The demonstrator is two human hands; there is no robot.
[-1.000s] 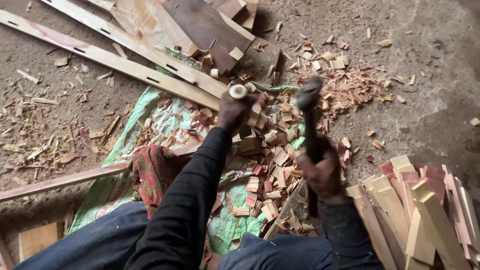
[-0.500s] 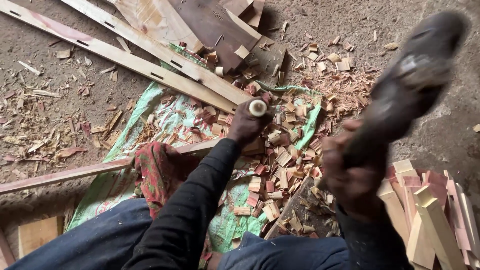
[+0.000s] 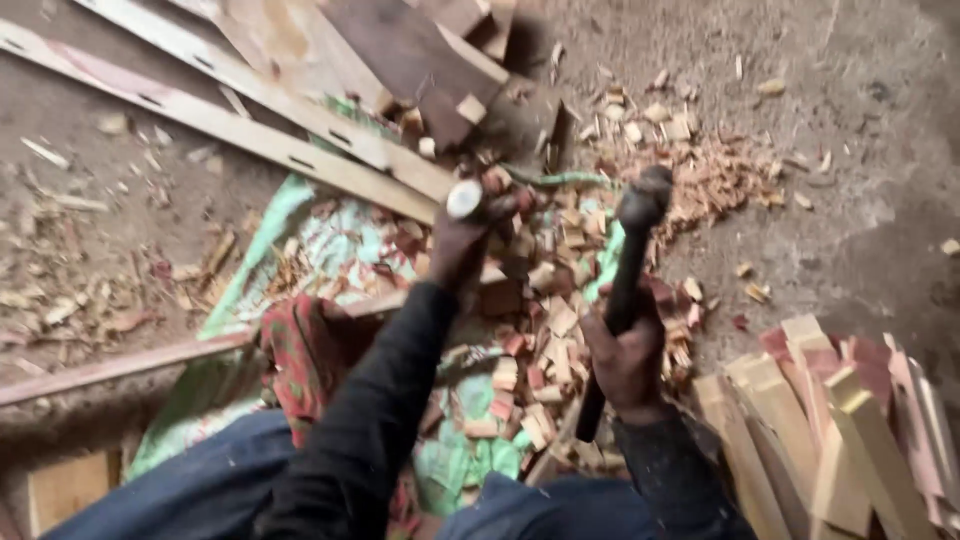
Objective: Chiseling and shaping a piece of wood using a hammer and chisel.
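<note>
The right hand (image 3: 628, 360) is clenched on a dark hammer (image 3: 622, 290) whose handle runs near-to-far, head just right of the pale-topped chisel (image 3: 464, 199) that the left hand (image 3: 458, 245) grips upright over wood chips (image 3: 540, 330).

Dark hammer (image 3: 628, 270), pale-tipped peg (image 3: 464, 199), green patterned cloth (image 3: 300, 235), red-and-tan wood chips (image 3: 530, 350), black sleeve (image 3: 375, 420).

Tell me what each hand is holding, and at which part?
Right hand grips a hammer on its dark handle. Left hand holds an upright chisel just below its pale top end.
</note>
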